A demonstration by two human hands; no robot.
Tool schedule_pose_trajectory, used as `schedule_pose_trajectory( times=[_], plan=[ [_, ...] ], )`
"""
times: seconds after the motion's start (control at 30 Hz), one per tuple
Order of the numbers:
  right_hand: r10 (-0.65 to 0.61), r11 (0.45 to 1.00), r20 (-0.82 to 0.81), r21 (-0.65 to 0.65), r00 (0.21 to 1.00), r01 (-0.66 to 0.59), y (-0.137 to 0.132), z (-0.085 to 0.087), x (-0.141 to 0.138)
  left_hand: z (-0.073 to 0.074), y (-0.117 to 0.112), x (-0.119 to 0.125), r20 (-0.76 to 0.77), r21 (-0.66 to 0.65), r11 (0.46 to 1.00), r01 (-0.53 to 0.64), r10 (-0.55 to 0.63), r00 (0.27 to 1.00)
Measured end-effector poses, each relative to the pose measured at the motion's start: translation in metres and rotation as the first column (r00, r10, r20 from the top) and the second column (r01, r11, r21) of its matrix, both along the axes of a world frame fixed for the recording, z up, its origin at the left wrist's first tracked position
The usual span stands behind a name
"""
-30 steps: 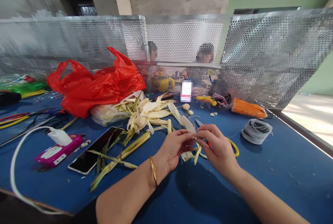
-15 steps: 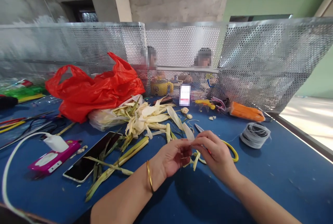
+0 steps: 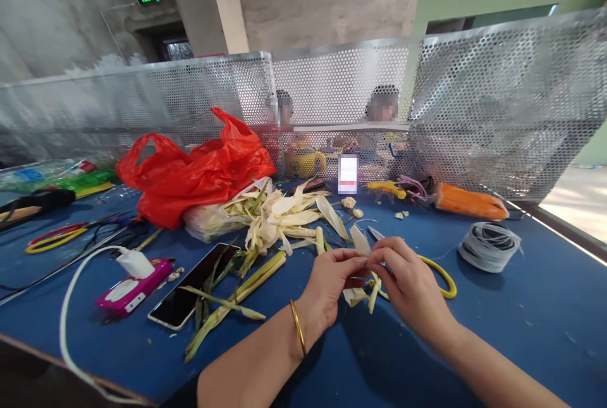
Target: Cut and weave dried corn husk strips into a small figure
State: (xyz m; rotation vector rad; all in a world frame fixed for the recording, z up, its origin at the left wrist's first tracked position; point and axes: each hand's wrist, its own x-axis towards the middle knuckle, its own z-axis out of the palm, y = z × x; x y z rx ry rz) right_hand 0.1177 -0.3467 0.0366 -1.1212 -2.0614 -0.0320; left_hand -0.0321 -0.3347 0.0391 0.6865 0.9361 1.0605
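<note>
My left hand (image 3: 332, 278), with a gold bangle at the wrist, meets my right hand (image 3: 408, 281) at the fingertips. Both are closed in a pinch on a piece of pale corn husk (image 3: 372, 297), its strips showing below the fingers; the pinched part is mostly hidden. Just behind the hands stands a broad pale husk leaf (image 3: 359, 240). A pair of scissors with a yellow handle (image 3: 448, 281) lies partly under my right hand, its blade tip poking out beyond the knuckles. A heap of corn husks (image 3: 284, 212) spreads to the left.
Left of the hands lie husk stalks (image 3: 237, 297), a phone (image 3: 190, 291) and a magenta power strip (image 3: 137, 288) with a white cable. A red plastic bag (image 3: 199, 167) sits behind. Rightward are a wire coil (image 3: 488, 247) and an orange bundle (image 3: 469, 202). Perforated metal panels (image 3: 180, 92) stand at the back.
The view has shifted, so the table's things appear farther right. My hands stay together at the fingertips; the left fingers are now curled in closer around the husk.
</note>
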Motion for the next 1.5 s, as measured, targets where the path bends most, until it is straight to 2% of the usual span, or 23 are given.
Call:
schedule_pose_trajectory(
  times=[0.17, 0.5, 0.7, 0.97, 1.07, 1.27, 1.33, 1.5],
  plan=[
    [-0.027, 0.999, -0.016, -0.036, 1.0, 0.027, 0.001, -0.001, -0.003, -0.002, 0.0, 0.001, -0.005, -0.024, 1.0, -0.001, 0.001, 1.0],
    [-0.065, 0.975, -0.107, -0.217, 0.992, 0.04, -0.005, 0.0, -0.006, 0.001, -0.003, 0.003, -0.103, 0.082, 0.996, -0.044, 0.053, 0.993],
    [-0.097, 0.952, -0.198, -0.303, 0.975, 0.033, -0.003, -0.001, -0.006, -0.001, -0.001, 0.001, -0.155, 0.107, 0.994, 0.001, 0.016, 0.988],
    [-0.135, 0.934, -0.394, -0.356, 0.909, -0.016, -0.003, 0.0, -0.006, 0.004, -0.006, 0.002, -0.148, 0.18, 0.978, 0.103, -0.077, 0.986],
    [-0.13, 0.924, -0.451, -0.377, 0.883, -0.056, -0.001, -0.001, -0.006, 0.002, -0.005, 0.003, -0.151, 0.207, 0.973, 0.106, -0.075, 0.986],
    [-0.162, 0.851, -0.666, -0.468, 0.728, -0.239, 0.005, -0.001, -0.005, 0.001, -0.003, 0.003, -0.117, 0.223, 0.97, 0.096, -0.072, 0.991],
    [-0.172, 0.846, -0.697, -0.467, 0.696, -0.258, 0.005, 0.001, -0.005, 0.002, -0.004, 0.003, -0.11, 0.213, 0.971, 0.108, -0.086, 0.99],
    [-0.107, 0.879, -0.662, -0.412, 0.742, -0.241, 0.002, 0.002, -0.006, 0.004, -0.004, -0.001, -0.078, 0.127, 0.985, 0.114, -0.105, 0.991]
  ],
)
